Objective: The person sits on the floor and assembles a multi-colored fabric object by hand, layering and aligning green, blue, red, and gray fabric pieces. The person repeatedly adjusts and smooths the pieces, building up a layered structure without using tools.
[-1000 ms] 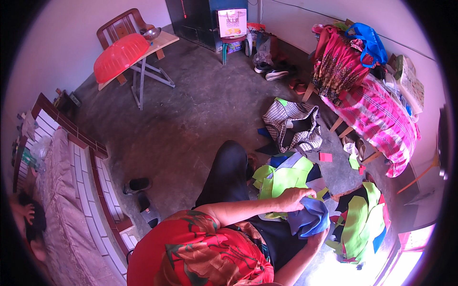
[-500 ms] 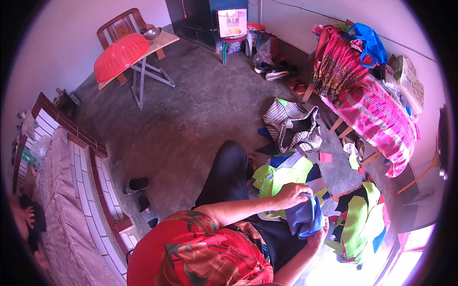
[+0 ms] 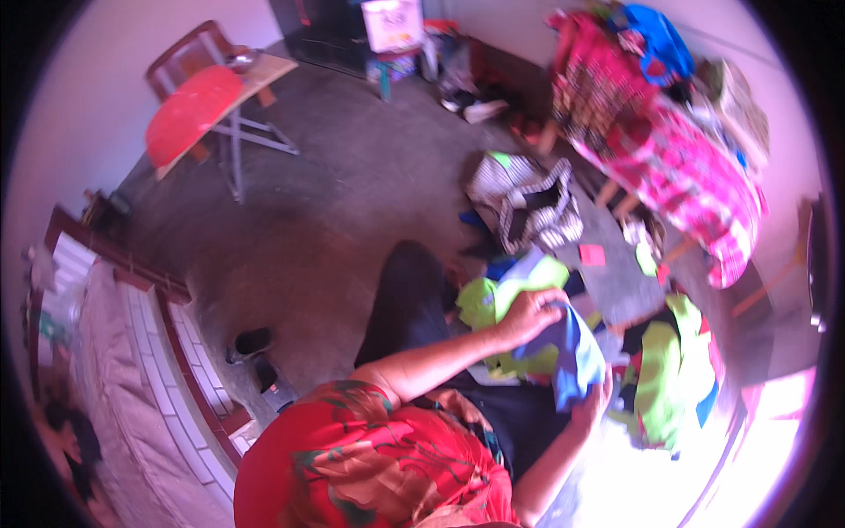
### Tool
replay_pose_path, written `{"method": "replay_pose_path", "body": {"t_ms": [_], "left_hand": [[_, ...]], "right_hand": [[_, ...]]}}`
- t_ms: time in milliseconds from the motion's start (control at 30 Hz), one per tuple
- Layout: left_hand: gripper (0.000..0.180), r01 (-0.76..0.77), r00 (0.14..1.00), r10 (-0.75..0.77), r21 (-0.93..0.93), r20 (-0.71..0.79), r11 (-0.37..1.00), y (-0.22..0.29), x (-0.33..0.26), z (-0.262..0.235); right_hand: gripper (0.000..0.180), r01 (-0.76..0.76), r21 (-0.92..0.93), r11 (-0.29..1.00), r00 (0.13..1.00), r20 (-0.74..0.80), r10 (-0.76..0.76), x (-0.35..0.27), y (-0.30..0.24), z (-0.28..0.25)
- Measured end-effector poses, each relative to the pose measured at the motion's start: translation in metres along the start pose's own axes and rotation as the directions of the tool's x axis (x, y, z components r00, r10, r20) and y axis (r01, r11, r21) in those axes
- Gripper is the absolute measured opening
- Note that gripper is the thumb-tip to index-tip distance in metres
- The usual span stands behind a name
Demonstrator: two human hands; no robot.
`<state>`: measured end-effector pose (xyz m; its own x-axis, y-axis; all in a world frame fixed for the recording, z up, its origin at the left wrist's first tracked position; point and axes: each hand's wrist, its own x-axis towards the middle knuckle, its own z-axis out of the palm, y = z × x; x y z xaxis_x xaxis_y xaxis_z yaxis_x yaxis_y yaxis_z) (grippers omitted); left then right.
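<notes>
Folding, or sorting, looks to be the step in hand: the person sits on the floor (image 3: 352,202) with a blue cloth (image 3: 576,356) drawn up between both hands, right over the lap and just beside the heap of lime-green garments (image 3: 493,304). The left hand (image 3: 528,315) is curled shut on the upper edge of the blue cloth, knuckles up, fingers tucked into the fabric. The right hand (image 3: 594,403) sits lower, at the cloth's bottom corner; its fingers seem wrapped round the hem, though glare from the bright patch beside it washes out the detail. So both hands are closed on the same piece, one high, one low, with the cloth hanging between them.

By my reading, the next move calls for a firm pull apart to get the fabric flat before any crease goes in, and a free spot on the lap to lay it.

Beyond the green heap lies a striped bag (image 3: 528,202), slumped open. Farther from the heap, a red basin (image 3: 189,114) rests on a small folding worktop (image 3: 264,70).
</notes>
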<state>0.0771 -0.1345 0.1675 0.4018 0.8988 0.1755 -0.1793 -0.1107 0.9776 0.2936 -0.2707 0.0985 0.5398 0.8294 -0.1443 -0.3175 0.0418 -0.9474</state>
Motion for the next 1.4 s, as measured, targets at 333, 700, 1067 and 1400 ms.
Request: {"method": "replay_pose_path", "body": {"t_ms": [333, 700, 1067, 1400], "left_hand": [[0.017, -0.04, 0.998, 0.046, 0.13, -0.048, 0.991, -0.063, 0.043, 0.003], [0.019, -0.193, 0.978, 0.205, 0.48, 0.028, 0.856, -0.097, 0.049, 0.016], [0.048, -0.332, 0.918, 0.134, 0.541, 0.373, 0.772, -0.104, 0.019, 0.087], [0.009, -0.137, 0.987, 0.091, 0.395, 0.133, 0.909, -0.108, 0.031, 0.061]], "right_hand": [[0.013, -0.05, 0.252, 0.966, 0.996, 0.08, 0.03, 0.065, 0.035, -0.01], [0.026, -0.1, 0.296, 0.95, 0.983, 0.175, 0.049, 0.085, 0.048, -0.031], [0.022, -0.119, 0.077, 0.99, 0.943, 0.322, 0.088, 0.082, 0.037, -0.018], [0.039, 0.057, -0.437, 0.898, 0.914, 0.384, 0.128, 0.069, 0.021, -0.003]]}}
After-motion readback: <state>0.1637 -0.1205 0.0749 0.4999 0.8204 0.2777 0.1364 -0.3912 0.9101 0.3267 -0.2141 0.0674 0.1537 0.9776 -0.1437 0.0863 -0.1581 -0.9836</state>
